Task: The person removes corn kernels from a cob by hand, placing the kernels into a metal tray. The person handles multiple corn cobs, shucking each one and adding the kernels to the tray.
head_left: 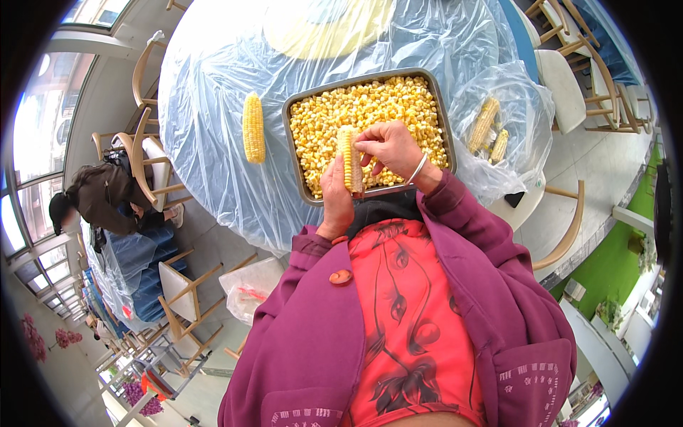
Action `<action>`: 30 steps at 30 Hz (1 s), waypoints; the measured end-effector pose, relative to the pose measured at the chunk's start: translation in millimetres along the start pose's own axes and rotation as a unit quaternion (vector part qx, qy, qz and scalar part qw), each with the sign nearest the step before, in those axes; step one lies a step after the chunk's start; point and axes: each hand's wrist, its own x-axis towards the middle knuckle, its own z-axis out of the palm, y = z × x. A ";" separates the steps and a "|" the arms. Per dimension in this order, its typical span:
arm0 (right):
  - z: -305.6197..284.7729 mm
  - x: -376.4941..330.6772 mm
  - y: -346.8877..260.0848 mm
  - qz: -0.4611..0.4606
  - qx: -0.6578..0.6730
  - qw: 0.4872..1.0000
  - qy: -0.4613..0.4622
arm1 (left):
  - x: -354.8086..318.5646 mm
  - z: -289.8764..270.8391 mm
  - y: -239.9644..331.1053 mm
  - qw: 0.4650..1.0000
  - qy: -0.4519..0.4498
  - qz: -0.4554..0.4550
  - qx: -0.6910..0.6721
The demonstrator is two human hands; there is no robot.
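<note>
My left hand [337, 199] grips a partly stripped corn cob [347, 153] upright over a metal tray [292, 139]. Yellow kernels cover the cob's left side, while its right side is bare. My right hand [395, 151], a pale bangle on its wrist, has its fingers curled and pressed against the cob's upper right side; any kernels inside those fingers are hidden. Loose yellow and pale corn kernels [370, 107] fill the tray. To its left lies a full ear of corn [253, 128].
Thin clear plastic covers the round blue table [206, 135]. Right of the tray, a clear plastic bag [530, 107] holds several cobs [484, 124]. Wooden chairs [569, 228] stand around. At the far left, a person in dark clothes [107, 192] bends beside another covered table.
</note>
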 end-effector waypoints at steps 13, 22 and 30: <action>0.4 1.3 2.9 -0.011 -0.049 0.999 -0.005 | -0.9 0.4 -0.6 0.998 -0.002 0.029 0.058; 3.7 7.9 16.1 -0.202 -0.321 0.923 0.059 | 4.8 -4.7 -10.8 0.986 -0.019 0.104 0.129; -1.5 17.0 20.8 -0.269 -0.325 0.899 0.118 | -1.8 2.2 11.2 0.996 -0.051 -0.050 -0.056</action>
